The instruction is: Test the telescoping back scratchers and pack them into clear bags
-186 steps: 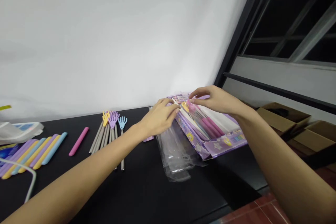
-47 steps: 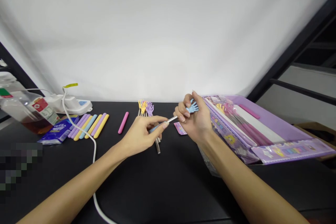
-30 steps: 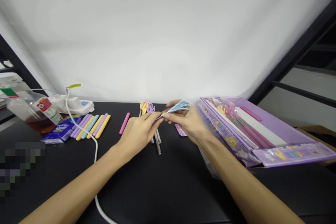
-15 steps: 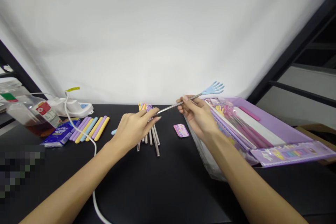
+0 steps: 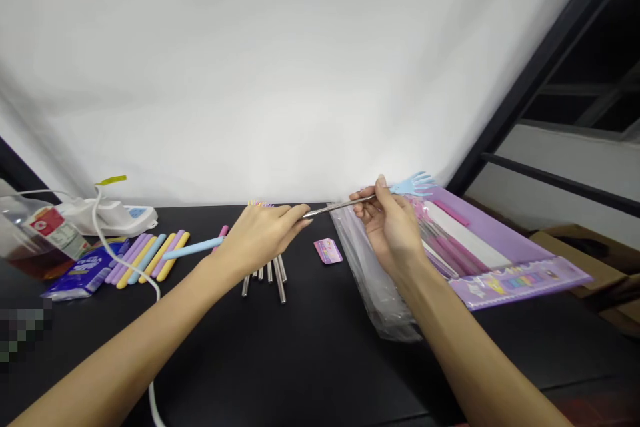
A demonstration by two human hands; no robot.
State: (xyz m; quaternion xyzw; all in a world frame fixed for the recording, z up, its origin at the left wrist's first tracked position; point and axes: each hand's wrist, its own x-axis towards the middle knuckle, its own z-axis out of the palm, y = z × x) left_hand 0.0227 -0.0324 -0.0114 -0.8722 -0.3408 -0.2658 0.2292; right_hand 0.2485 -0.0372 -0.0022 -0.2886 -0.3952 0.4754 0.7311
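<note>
A telescopic back scratcher [image 5: 343, 204] stretches between my two hands above the table, its metal rod drawn out and nearly level. My left hand [image 5: 255, 237] is closed on its lower part, with the light blue handle sticking out to the left behind the wrist. Near the light blue hand-shaped head, my right hand [image 5: 390, 223] pinches the rod between thumb and fingers. Below and behind my left hand lie several metal-rod back scratchers [image 5: 281, 280], their coloured heads mostly hidden. A pink-purple card [image 5: 329, 250] lies between my hands on the black table [image 5: 300, 360].
On the right, a purple display box [image 5: 525, 250] holds more back scratchers, with a clear plastic bag [image 5: 385, 300] beside it. At left are several coloured handles [image 5: 145, 260], a blue packet [image 5: 87, 270], a power strip [image 5: 120, 217], a bottle [image 5: 40, 233] and a white cable [image 5: 155, 347].
My hands left the box and took up the blue back scratcher. Its rod was short, then was drawn out as my right hand moved right. The view has since turned slightly right.
</note>
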